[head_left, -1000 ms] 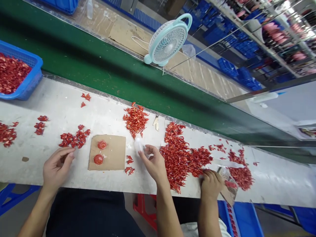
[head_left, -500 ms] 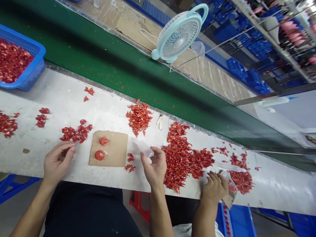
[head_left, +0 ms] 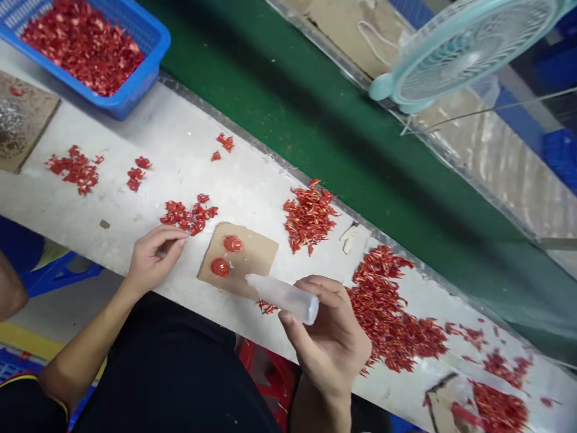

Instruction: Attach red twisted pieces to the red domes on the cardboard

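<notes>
My right hand [head_left: 331, 337] grips a small translucent squeeze bottle [head_left: 282, 296], raised off the white table with its tip pointing left toward a cardboard square [head_left: 250, 258]. Two red round caps [head_left: 233, 243] [head_left: 220, 267] sit on that cardboard. My left hand [head_left: 153, 260] rests on the table left of the cardboard, fingers pinched together just below a cluster of small red petal pieces [head_left: 189, 215]; what is between them does not show. More red pieces lie in a pile [head_left: 309, 216] behind the cardboard and a big spread [head_left: 392, 313] to the right.
A blue basket [head_left: 148, 66] full of red pieces stands at the far left. Behind the white table [head_left: 252, 180] runs a green belt [head_left: 315, 114], with a pale teal fan [head_left: 455, 54] beyond it. A cardboard piece [head_left: 27, 120] lies at the left edge. Another person's elbow [head_left: 9, 291] shows lower left.
The view has swung left and down. My right hand has lifted the bottle off the table and come nearer. The neighbour's hand on the right has left the view. My left hand stays put.
</notes>
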The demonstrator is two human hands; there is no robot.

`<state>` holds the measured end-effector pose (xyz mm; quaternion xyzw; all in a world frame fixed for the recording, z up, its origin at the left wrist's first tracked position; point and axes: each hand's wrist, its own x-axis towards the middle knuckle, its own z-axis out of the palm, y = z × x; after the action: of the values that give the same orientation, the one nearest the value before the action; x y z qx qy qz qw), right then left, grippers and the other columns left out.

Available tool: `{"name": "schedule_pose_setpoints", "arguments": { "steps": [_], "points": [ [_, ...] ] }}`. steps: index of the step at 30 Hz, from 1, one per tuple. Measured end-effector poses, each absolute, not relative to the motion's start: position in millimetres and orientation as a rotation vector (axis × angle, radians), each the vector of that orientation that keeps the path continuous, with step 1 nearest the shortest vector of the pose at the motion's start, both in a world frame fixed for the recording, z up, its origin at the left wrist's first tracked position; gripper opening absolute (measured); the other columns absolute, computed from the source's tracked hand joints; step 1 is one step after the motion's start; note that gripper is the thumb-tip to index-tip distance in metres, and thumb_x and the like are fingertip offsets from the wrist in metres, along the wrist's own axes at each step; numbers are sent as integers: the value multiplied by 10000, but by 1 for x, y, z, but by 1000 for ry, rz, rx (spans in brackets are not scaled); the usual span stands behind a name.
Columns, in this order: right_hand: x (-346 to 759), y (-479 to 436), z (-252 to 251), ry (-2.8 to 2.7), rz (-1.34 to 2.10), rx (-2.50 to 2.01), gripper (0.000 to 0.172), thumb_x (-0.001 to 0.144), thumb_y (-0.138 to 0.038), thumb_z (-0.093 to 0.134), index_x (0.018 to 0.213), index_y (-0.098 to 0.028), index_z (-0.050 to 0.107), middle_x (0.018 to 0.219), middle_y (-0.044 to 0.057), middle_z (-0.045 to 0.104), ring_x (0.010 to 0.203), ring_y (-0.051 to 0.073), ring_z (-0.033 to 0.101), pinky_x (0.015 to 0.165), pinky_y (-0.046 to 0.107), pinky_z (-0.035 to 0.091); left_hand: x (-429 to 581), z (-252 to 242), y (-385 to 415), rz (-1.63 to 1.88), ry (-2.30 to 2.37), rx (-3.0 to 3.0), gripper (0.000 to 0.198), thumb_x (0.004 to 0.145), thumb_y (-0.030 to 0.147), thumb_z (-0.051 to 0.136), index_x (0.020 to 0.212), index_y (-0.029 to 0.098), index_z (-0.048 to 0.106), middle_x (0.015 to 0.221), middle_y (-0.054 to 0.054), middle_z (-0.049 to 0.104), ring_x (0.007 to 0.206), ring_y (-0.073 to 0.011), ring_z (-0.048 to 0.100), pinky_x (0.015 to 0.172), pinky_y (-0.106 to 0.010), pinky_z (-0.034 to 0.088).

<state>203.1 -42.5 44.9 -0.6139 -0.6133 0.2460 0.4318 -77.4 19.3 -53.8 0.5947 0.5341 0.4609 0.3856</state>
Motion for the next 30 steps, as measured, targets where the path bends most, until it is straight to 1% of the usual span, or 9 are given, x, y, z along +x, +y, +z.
{"name": "schedule_pose_setpoints", "arguments": {
  "steps": [3, 6, 10, 15, 22, 30],
  "points": [
    [192, -40, 40, -1675, 605, -1481, 425, 763, -180, 838, 1161, -228, 696, 1043, 78, 607, 958, 246, 598, 778, 395, 509, -76, -54, 19, 1217, 1321, 1514, 162, 897, 151, 685, 1028, 209, 760, 1011, -63, 748, 880, -155, 690, 692, -248, 536],
    [186, -37, 35, -1786, 527, -1460, 450, 747, -164, 857, 1161, -222, 692, 1025, 70, 624, 916, 234, 612, 747, 382, 513, -75, -54, 18, 1237, 1313, 1519, 166, 889, 128, 689, 1023, 202, 753, 996, -60, 755, 864, -142, 687, 658, -227, 519],
    [183, -35, 31, -1903, 437, -1494, 405, 756, -201, 866, 1119, -217, 687, 996, 67, 643, 868, 229, 634, 710, 377, 531, -75, -55, 17, 1244, 1291, 1533, 157, 889, 117, 684, 1009, 195, 749, 994, -55, 756, 793, -113, 668, 609, -208, 495],
    [181, -35, 29, -1978, 410, -1553, 337, 778, -232, 853, 1064, -205, 678, 964, 68, 648, 858, 232, 650, 699, 387, 558, -75, -55, 17, 1256, 1245, 1504, 164, 896, 118, 669, 1022, 189, 746, 1013, -62, 753, 839, -126, 687, 609, -207, 512],
    [174, -35, 28, -1944, 439, -1525, 305, 781, -161, 839, 1040, -200, 682, 948, 60, 646, 852, 222, 648, 690, 373, 551, -74, -57, 16, 1261, 1223, 1480, 157, 907, 133, 656, 1026, 195, 738, 1020, -58, 756, 862, -139, 700, 603, -214, 519],
    [174, -36, 25, -1896, 461, -1520, 291, 764, -111, 832, 1007, -189, 692, 929, 47, 647, 839, 210, 634, 690, 353, 514, -74, -56, 16, 1270, 1226, 1471, 145, 905, 127, 650, 1005, 184, 737, 1004, -54, 758, 816, -128, 693, 598, -217, 513]
  ]
}}
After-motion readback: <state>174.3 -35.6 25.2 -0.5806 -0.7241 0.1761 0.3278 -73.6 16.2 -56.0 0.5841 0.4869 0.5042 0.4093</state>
